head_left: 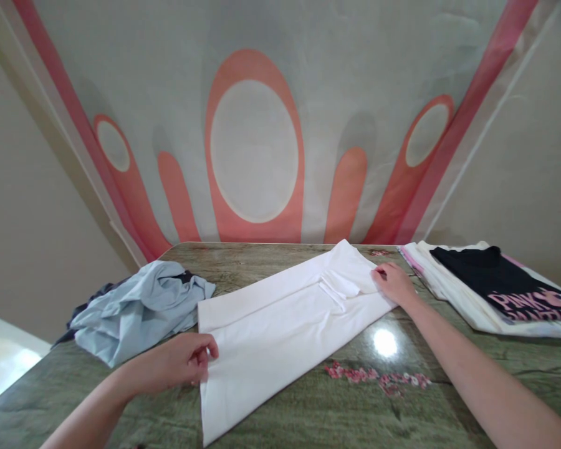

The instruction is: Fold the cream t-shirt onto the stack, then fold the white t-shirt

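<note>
White garment (280, 330) lay folded long on the bench (355, 411).
Axis ran near-left to far-right; my left hand (182, 362) pinched its near edge, my right hand (393, 284) rested on the far end, grip unclear.

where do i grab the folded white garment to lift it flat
Take the white garment by its two short ends. It lies flat as a long diagonal strip, so pinch the near end from the left, at the left hand, and the far end from the right, by the right hand.
</note>
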### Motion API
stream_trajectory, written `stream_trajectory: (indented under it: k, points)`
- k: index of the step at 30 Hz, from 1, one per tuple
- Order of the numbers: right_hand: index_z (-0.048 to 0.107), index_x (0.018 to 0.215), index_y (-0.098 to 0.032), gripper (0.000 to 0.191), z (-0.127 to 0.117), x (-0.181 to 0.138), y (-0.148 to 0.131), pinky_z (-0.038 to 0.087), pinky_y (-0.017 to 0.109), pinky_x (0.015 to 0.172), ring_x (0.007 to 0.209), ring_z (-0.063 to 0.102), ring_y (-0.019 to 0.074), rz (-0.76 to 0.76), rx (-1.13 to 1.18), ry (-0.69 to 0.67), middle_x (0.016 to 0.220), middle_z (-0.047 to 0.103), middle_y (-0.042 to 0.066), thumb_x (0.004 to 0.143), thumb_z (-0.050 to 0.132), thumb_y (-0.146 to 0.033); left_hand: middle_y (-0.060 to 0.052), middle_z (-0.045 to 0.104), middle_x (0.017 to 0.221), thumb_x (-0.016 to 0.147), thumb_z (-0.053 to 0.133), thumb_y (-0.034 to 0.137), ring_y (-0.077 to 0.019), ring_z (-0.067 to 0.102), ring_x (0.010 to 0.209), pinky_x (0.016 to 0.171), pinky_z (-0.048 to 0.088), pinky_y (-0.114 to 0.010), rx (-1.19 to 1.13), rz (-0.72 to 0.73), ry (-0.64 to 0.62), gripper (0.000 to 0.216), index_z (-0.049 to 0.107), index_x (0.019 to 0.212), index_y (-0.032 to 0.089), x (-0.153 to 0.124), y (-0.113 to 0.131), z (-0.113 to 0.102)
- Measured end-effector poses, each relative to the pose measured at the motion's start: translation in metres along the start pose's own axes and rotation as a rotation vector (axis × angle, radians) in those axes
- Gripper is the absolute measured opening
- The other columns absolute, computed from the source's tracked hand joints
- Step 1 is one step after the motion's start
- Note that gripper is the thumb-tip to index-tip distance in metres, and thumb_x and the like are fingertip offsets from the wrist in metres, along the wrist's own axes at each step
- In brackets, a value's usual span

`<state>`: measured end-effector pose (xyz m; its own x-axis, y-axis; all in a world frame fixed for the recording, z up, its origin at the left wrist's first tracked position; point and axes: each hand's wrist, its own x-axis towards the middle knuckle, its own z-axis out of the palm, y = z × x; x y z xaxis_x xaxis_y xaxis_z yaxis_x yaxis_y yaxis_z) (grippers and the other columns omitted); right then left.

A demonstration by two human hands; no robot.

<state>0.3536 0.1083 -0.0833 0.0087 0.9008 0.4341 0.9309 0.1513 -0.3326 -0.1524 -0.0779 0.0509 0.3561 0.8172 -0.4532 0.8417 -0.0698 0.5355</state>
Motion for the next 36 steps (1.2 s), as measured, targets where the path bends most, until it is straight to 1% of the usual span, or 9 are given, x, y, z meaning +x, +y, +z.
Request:
stream_trajectory:
  k: [3, 6, 10, 13, 19, 23, 29, 32, 36]
  points:
    - [0.061, 0.086, -0.017, 0.019, 0.001, 0.000, 0.001, 0.041, 0.030, 0.078, 0.083, 0.055, 0.0202, 0.014, 0.040, 0.008, 0.088, 0.061, 0.008, 0.081, 0.047, -0.030, 0.000, 0.060, 0.074, 0.079, 0.048, 0.040, -0.0158, 0.056, 0.069, 0.061, 0.041, -0.023, 0.161, 0.025, 0.160, 0.029, 0.060, 0.094, 0.018, 0.013, 0.005, -0.008]
    - [0.058, 0.094, -0.016, 0.021, 0.001, 0.000, 0.001, 0.042, 0.031, 0.078, 0.085, 0.057, 0.0204, 0.054, 0.110, 0.005, 0.091, 0.063, 0.008, 0.080, 0.047, -0.027, -0.005, 0.063, 0.096, 0.086, 0.041, 0.045, -0.0178, 0.058, 0.088, 0.078, 0.043, -0.026, 0.231, 0.127, 0.286, 0.036, 0.058, 0.104, 0.019, 0.040, 0.012, -0.001]
    - [0.056, 0.103, -0.017, 0.026, -0.003, -0.002, -0.001, 0.042, 0.031, 0.078, 0.085, 0.058, 0.0200, 0.086, 0.142, 0.050, 0.095, 0.064, 0.008, 0.080, 0.046, -0.025, -0.007, 0.035, 0.142, 0.088, 0.036, 0.053, -0.0234, 0.028, 0.131, 0.107, 0.018, -0.037, 0.436, 0.240, 0.367, 0.054, 0.042, 0.132, 0.022, 0.079, 0.013, 0.019]
    - [0.056, 0.103, -0.017, 0.026, -0.009, -0.005, -0.003, 0.042, 0.031, 0.076, 0.082, 0.058, 0.0202, 0.120, 0.064, 0.062, 0.093, 0.064, 0.008, 0.081, 0.046, -0.027, -0.005, 0.020, 0.149, 0.090, 0.028, 0.055, -0.0245, 0.014, 0.136, 0.109, 0.006, -0.044, 0.547, 0.186, 0.408, 0.059, 0.027, 0.141, 0.025, 0.096, 0.007, 0.028]
    - [0.062, 0.088, -0.017, 0.027, -0.020, -0.003, 0.008, 0.040, 0.034, 0.077, 0.089, 0.057, 0.0244, 0.197, -0.143, 0.121, 0.091, 0.064, 0.012, 0.084, 0.043, -0.036, -0.002, 0.011, 0.150, 0.089, 0.027, 0.057, -0.0364, 0.006, 0.136, 0.104, 0.009, -0.056, 0.597, 0.003, 0.415, 0.061, 0.019, 0.143, 0.029, 0.095, 0.006, 0.035]
    - [0.063, 0.088, -0.015, 0.036, -0.028, 0.006, 0.028, 0.043, 0.031, 0.065, 0.077, 0.060, 0.0225, 0.314, -0.010, -0.088, 0.084, 0.065, 0.012, 0.078, 0.051, -0.048, -0.003, 0.016, 0.150, 0.088, 0.027, 0.058, -0.0364, 0.015, 0.134, 0.102, 0.018, -0.053, 0.561, -0.046, 0.392, 0.062, 0.024, 0.142, 0.028, 0.089, 0.004, 0.028]
    - [0.061, 0.089, -0.015, 0.040, -0.036, -0.001, 0.038, 0.039, 0.027, 0.044, 0.043, 0.052, 0.0157, 0.453, 0.130, -0.333, 0.049, 0.056, 0.002, 0.074, 0.057, -0.051, -0.015, 0.051, 0.124, 0.084, 0.038, 0.047, -0.0287, 0.047, 0.112, 0.092, 0.032, -0.041, 0.527, -0.097, 0.561, 0.054, 0.046, 0.126, 0.013, 0.100, -0.017, -0.003]
    - [0.060, 0.091, -0.014, 0.029, -0.032, -0.003, 0.037, 0.036, 0.024, 0.041, 0.038, 0.047, 0.0130, 0.425, 0.131, -0.325, 0.041, 0.050, -0.003, 0.073, 0.061, -0.037, -0.010, 0.061, 0.100, 0.080, 0.043, 0.045, -0.0232, 0.057, 0.088, 0.075, 0.038, -0.031, 0.436, -0.110, 0.537, 0.045, 0.053, 0.110, 0.013, 0.102, -0.021, -0.016]
    - [0.062, 0.083, -0.013, 0.020, -0.025, 0.016, 0.037, 0.039, 0.024, 0.046, 0.047, 0.053, 0.0147, 0.387, 0.107, -0.274, 0.051, 0.056, 0.000, 0.068, 0.064, -0.027, -0.003, 0.060, 0.074, 0.076, 0.046, 0.046, -0.0181, 0.055, 0.068, 0.059, 0.033, -0.025, 0.356, -0.093, 0.348, 0.033, 0.057, 0.079, 0.015, 0.092, -0.013, -0.017]
